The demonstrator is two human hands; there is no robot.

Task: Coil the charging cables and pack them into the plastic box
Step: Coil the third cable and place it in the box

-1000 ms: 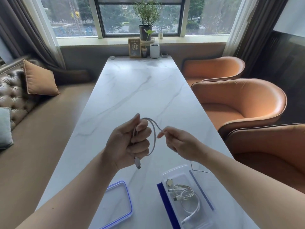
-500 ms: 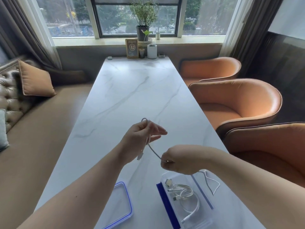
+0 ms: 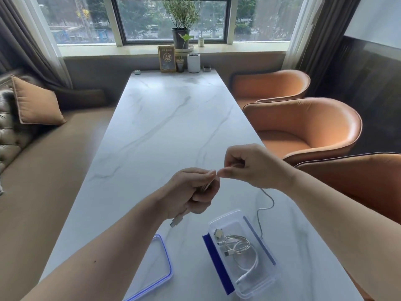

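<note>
My left hand (image 3: 193, 192) is closed around loops of a white charging cable, whose plug (image 3: 176, 221) pokes out below the fist. My right hand (image 3: 251, 167) pinches the same cable just right of the left fingertips. The loose tail of the cable (image 3: 265, 208) hangs from under my right hand and trails on the table beside the box. The clear plastic box (image 3: 269, 281) with blue clips stands open near the front edge. Inside it lie coiled white cables (image 3: 239, 249). Most of the coil in my left hand is hidden by my fingers.
The box's blue-rimmed lid (image 3: 161, 263) lies flat to the left of the box. The white marble table (image 3: 173, 118) runs to the window, with a sign, a white cup and a plant at its far end. Orange chairs (image 3: 303, 131) line the right side, a sofa the left.
My right hand has risen from down near the box up to the left hand's fingertips, carrying cable with it. The left hand has turned and closed tighter on the coil.
</note>
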